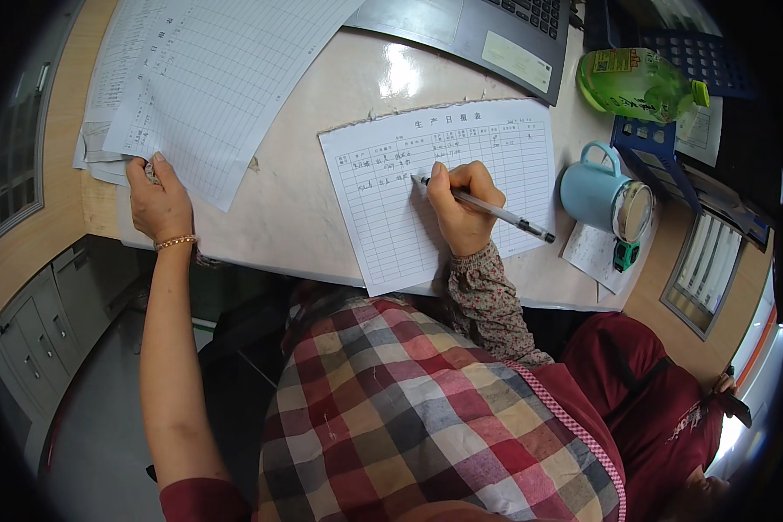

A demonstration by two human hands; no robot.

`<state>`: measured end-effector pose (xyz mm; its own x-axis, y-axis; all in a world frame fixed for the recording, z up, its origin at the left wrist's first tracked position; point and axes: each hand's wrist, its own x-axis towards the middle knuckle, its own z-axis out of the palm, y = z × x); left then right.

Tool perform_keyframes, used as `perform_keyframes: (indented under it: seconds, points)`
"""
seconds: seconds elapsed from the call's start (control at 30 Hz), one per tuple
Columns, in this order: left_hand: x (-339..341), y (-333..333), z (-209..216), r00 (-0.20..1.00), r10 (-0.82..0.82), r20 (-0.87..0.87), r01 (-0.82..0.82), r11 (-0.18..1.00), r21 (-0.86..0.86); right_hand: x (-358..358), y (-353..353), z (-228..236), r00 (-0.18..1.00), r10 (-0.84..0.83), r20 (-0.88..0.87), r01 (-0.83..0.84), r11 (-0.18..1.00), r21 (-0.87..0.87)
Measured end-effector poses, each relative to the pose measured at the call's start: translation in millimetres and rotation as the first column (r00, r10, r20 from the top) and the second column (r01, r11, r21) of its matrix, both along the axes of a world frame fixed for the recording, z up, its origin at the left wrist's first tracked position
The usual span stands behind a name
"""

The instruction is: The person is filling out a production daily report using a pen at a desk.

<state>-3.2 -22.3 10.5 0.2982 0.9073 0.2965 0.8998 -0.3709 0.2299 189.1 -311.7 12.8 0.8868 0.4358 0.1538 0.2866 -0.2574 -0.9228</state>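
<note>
My right hand (468,209) grips a pen (513,219), its tip resting on a printed form (383,235) with a ruled table. Handwriting fills a few of the form's upper rows; the lower rows are blank. At the left, my left hand (161,198) pinches the lower corner of a sheet of paper (226,96), also printed with a grid. More papers (96,143) lie beneath that sheet. A patterned sleeve covers my right forearm, and a bracelet circles my left wrist.
Beyond the form sits a laptop (452,26). On the right are a light blue mug (592,184), a green-labelled bottle (626,84) lying on its side, blue plastic trays (648,143) and a small green object (626,254) on loose paper. Another person (652,400) is at the lower right.
</note>
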Motion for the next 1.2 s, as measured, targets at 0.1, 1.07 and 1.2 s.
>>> perform_keyframes:
  seconds: [0.1, 1.07, 1.2]
  points:
    - [-0.7, 0.1, 0.2, 1.000, -0.004, 0.006, 0.004, 1.000, 0.000, -0.3, 0.3, 0.8, 1.000, -0.013, 0.010, 0.013, 1.000, 0.000]
    - [-0.8, 12.9, -3.2, 0.999, 0.013, -0.033, -0.014, 1.000, -0.005, 18.9, -8.4, -2.2, 0.996, -0.062, -0.070, 0.064, 0.997, 0.032]
    - [-3.8, 14.5, -3.4, 0.999, 0.021, -0.038, -0.021, 1.000, -0.004, 18.5, -5.2, 2.2, 0.998, -0.049, -0.049, 0.050, 0.999, 0.015]
